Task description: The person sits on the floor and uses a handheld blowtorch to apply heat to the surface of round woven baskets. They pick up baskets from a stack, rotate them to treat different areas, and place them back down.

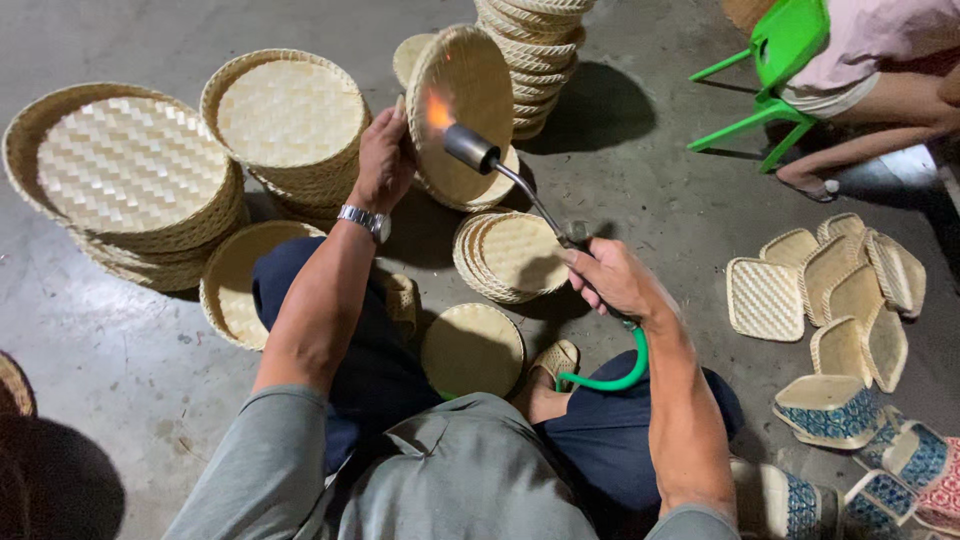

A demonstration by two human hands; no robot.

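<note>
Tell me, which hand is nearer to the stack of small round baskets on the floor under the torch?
Right. The right hand, gripping the gas torch, hovers just beside the stack; the left hand is higher up, holding the tilted round tray.

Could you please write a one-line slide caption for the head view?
Left hand tilts a round woven tray while the right hand aims a lit gas torch at it.

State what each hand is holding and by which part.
Left hand holds a round woven bamboo tray tilted on edge, by its left rim. Right hand has its grip on the metal gas torch at its handle.
</note>
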